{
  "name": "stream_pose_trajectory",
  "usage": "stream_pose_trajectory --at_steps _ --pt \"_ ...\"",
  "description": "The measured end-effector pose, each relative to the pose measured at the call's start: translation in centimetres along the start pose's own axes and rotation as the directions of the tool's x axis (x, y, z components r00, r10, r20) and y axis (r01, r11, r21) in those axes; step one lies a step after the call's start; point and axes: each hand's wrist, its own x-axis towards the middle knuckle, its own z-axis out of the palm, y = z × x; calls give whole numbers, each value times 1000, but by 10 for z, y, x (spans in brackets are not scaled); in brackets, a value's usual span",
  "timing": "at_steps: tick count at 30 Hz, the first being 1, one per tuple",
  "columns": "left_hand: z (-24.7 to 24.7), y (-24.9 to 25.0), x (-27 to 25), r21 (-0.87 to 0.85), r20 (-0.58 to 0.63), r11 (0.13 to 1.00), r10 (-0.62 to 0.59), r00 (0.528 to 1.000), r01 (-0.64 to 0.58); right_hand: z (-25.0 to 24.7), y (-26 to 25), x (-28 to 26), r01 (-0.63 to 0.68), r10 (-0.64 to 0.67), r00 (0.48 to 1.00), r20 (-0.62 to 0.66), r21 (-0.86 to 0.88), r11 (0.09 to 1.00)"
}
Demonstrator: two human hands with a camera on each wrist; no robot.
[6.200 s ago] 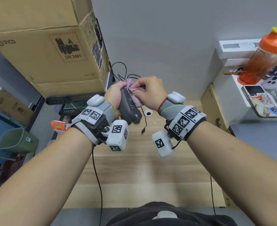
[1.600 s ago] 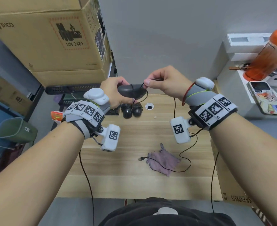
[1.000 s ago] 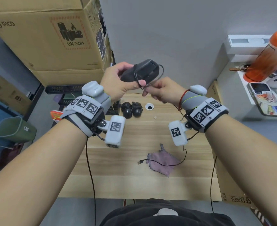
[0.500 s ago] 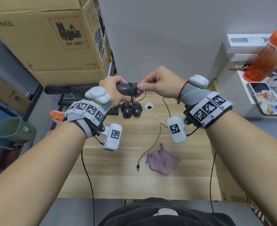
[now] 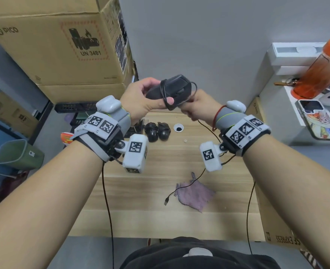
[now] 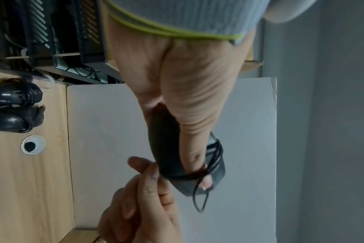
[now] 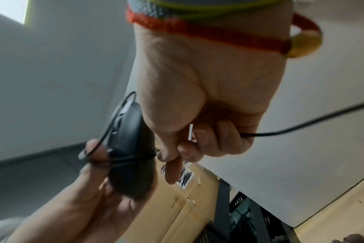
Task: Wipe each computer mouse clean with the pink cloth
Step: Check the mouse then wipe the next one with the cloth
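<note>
Since half a second ago the black mouse has risen higher above the desk and its cable shows another turn around the body. The left hand grips the mouse, thumb over the wraps; the right hand pinches the cable just beside it. The pink cloth lies on the wooden desk, under the trailing cable. Two more mice sit near the far edge.

Soft, even indoor light in the head view, shadows faint on the wooden desk, straight edges bowing toward the corners; both wrist views look dimmer and grainy, motion blur smearing the left hand and the red bracelet
</note>
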Motion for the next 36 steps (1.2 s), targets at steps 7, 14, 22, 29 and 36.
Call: stream_pose_trajectory --at_steps 7,14,22,29,36 --pt "-1 -20 10 74 -228 993 -76 971 95 12 -13 -11 46 1 986 167 -279 959" --pt "-11 -37 9 378 -232 886 -189 954 268 -2 -37 -17 165 -120 976 184 -254 953" --pt "-7 -35 2 461 85 878 -186 979 127 -28 -31 -2 155 -167 984 -59 -170 973" --pt "3 -2 -3 212 178 977 -77 981 39 -23 7 5 0 0 996 -84 4 1000" --pt "11 1 5 -7 -83 999 -32 996 32 1 14 -12 -17 38 992 121 -163 986"
